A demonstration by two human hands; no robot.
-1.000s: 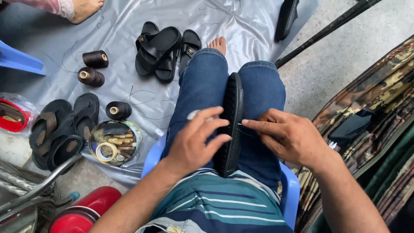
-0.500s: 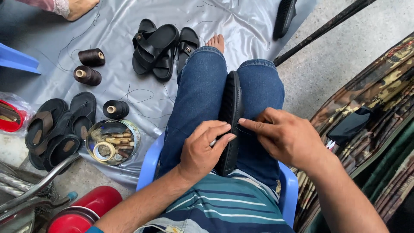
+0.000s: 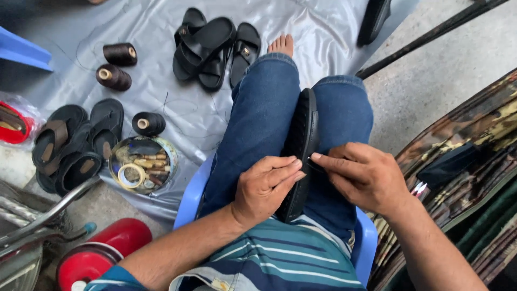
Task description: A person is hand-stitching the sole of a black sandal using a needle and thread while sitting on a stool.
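Gripping a black sandal (image 3: 302, 141) wedged on edge between the knees.
Running lengthwise away from both grips, toe outward; left hand (image 3: 265, 188) clasping its side, right hand (image 3: 365, 177) pinching its edge.

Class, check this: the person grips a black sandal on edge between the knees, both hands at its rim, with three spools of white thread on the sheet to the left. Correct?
Not quite. The head view shows the three spools wound with dark thread, not white. The black sandal does stand on edge between the knees, with the left hand and right hand at its rim.

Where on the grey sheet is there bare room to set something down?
Bare sheet lies along the top, left of the sandal pile, and between the thread spools and the left knee. The lower left is crowded: sandals, round tin.
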